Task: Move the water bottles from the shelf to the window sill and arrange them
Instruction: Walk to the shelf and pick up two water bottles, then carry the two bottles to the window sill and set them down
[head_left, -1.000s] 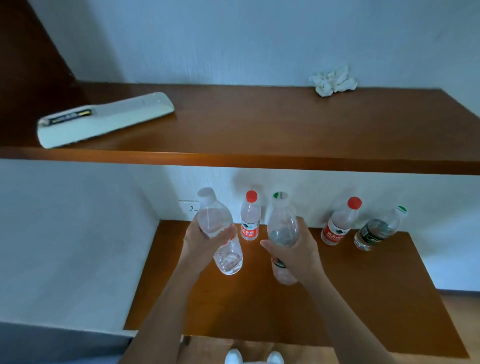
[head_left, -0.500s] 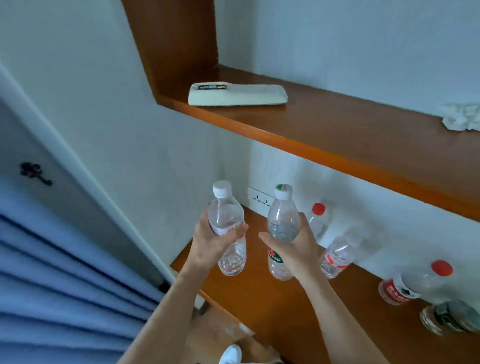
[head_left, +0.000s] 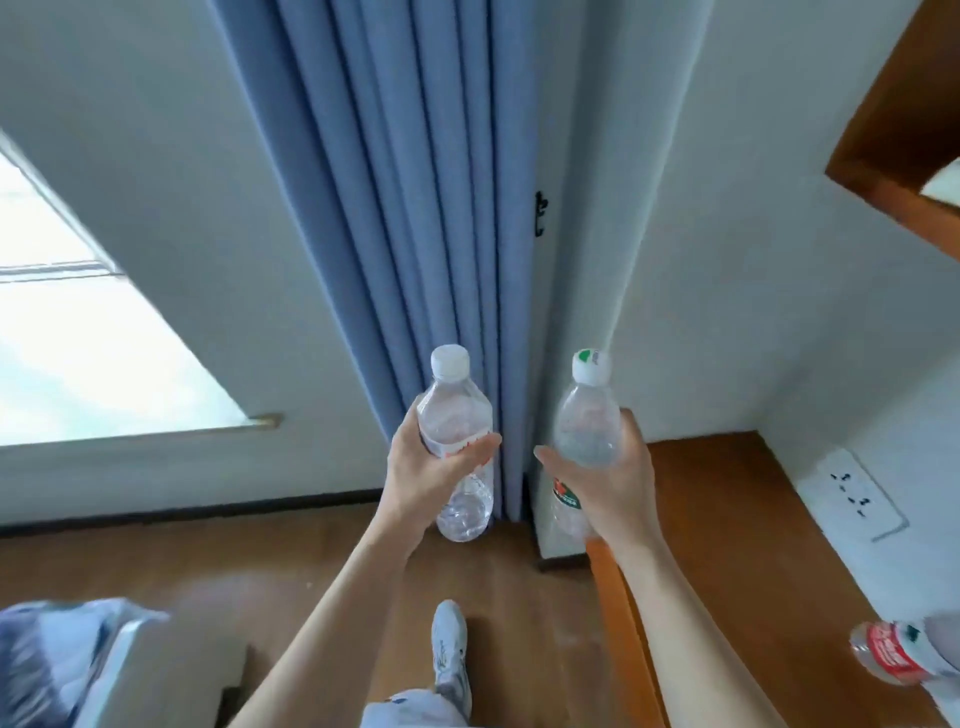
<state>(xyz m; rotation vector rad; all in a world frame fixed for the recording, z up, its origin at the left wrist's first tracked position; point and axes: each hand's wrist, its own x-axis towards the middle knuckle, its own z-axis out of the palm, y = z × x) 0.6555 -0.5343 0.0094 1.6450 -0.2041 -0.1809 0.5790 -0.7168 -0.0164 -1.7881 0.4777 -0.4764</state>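
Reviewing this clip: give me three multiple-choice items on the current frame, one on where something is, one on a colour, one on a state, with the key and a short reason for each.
1. Where is the red-labelled bottle?
A. on the window sill
B. on the wooden shelf at lower right
C. in the left hand

2. What colour is the curtain?
A. blue
B. red
C. green

3. What state are the two carried bottles in?
A. lying on the floor
B. uncapped
C. held upright and capped, one per hand

Key: 1 B, it lies on the shelf at the frame's lower right edge. 2 A, the folds behind the hands are plainly blue. 3 C, the left hand grips the white-capped bottle and the right hand grips the green-marked bottle, both with caps up.
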